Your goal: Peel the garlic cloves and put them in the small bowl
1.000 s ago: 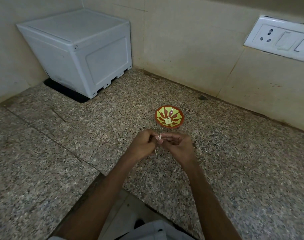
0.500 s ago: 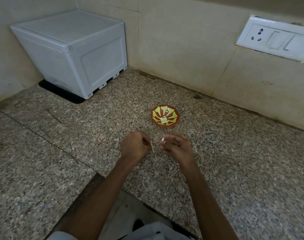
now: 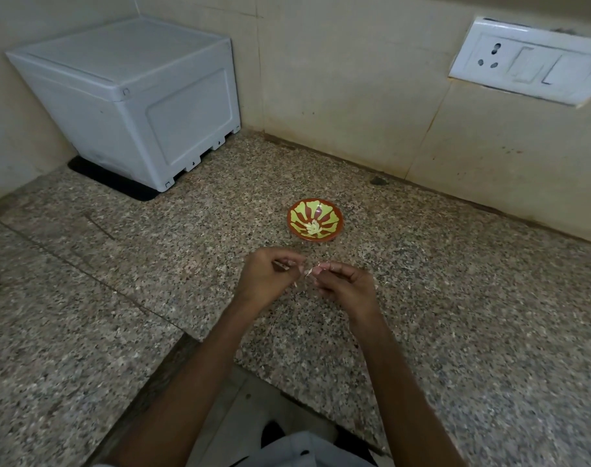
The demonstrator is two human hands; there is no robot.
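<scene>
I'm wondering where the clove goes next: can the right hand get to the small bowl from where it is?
Probably yes. The right hand, pinching a garlic clove, is just on the near side of the small bowl, with only bare counter between them.

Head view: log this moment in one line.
left hand pinches pale skin strip | right hand pinches pale garlic clove | red-and-yellow patterned small bowl holds peeled cloves
</scene>
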